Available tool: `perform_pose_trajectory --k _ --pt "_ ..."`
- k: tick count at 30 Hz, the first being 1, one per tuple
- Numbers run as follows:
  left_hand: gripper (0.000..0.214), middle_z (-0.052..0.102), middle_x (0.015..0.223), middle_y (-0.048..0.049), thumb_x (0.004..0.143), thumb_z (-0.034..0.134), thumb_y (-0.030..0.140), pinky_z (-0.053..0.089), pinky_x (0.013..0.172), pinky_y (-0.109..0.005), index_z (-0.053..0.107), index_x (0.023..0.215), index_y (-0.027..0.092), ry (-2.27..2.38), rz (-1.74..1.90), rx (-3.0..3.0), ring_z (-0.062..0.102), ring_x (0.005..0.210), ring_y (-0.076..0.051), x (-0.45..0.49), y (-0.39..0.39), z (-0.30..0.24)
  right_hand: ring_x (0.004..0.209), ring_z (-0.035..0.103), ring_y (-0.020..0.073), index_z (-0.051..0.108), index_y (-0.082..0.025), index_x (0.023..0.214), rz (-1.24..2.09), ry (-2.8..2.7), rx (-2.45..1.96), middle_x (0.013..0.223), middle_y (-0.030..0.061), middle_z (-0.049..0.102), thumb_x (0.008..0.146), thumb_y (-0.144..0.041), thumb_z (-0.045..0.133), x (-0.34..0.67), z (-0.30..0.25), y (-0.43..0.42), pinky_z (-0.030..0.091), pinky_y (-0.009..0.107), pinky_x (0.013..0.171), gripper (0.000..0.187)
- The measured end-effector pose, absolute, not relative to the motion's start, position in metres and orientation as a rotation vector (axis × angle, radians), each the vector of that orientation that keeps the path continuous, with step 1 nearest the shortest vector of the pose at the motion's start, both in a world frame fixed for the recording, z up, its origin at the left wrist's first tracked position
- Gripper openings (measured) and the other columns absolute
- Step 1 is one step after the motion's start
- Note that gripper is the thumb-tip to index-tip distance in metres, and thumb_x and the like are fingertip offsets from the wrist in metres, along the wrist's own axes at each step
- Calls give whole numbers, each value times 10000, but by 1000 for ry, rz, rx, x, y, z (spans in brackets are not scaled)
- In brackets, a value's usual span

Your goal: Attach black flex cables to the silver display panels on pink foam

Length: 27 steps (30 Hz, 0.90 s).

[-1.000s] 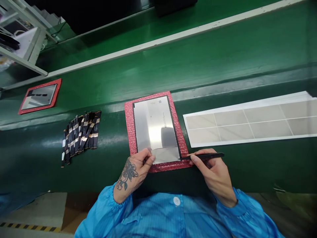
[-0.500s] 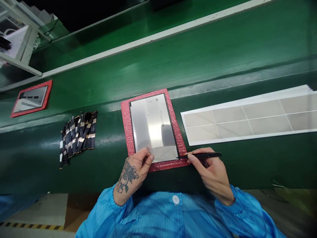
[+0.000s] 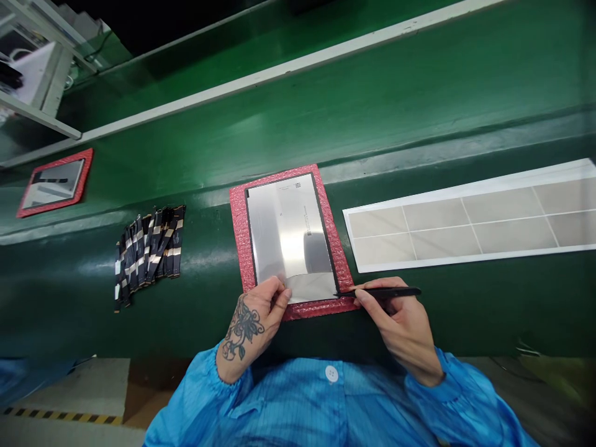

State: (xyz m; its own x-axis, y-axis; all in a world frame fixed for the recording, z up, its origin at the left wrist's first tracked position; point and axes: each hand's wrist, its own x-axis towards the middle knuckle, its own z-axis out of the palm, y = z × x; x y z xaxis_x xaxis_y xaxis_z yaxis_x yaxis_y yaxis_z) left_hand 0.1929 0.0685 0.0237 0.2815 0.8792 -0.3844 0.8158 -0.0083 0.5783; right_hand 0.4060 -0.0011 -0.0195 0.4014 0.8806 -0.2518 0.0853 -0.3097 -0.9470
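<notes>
A silvery display panel [image 3: 289,230] with a dark frame lies on a pink foam sheet [image 3: 239,223] in front of me. Across its near end is a grey rectangular sticker [image 3: 311,287]. My left hand [image 3: 254,323] pinches the sticker's left end between thumb and forefinger, close to the panel's near left corner. In my right hand [image 3: 400,326] are black tweezers [image 3: 388,292], held almost level. Their tips touch the sticker's right end at the panel's near right corner. Whether the tips grip it or only press is too small to tell.
Left of the panel lies a pile of black flex cables [image 3: 149,251]. Farther left, another panel [image 3: 53,183] rests on pink foam. To the right is a white sheet [image 3: 465,220] of grey rectangular stickers. A pale rail [image 3: 288,71] crosses the green bench.
The view has shifted slightly. Both hands hold nearly the same place on the panel, and the sticker's left end looks a little more curved under my left fingers.
</notes>
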Motion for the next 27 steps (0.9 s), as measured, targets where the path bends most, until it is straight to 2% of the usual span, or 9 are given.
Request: perform_pose_trajectory --k 14,27 --pt "240 484 565 46 903 438 319 357 534 -226 485 688 223 1505 157 1979 481 515 -122 192 65 18 651 680 199 656 -246 840 1059 -858 -1692 752 15 692 806 -510 716 408 -20 -3 611 339 642 273" --pt "241 476 569 46 900 445 310 346 532 -226 449 677 221 1492 116 2026 482 519 -126 192 66 16 639 673 197 660 -258 824 1041 -867 -1685 744 8 683 797 -516 721 408 -18 -2 616 328 622 267"
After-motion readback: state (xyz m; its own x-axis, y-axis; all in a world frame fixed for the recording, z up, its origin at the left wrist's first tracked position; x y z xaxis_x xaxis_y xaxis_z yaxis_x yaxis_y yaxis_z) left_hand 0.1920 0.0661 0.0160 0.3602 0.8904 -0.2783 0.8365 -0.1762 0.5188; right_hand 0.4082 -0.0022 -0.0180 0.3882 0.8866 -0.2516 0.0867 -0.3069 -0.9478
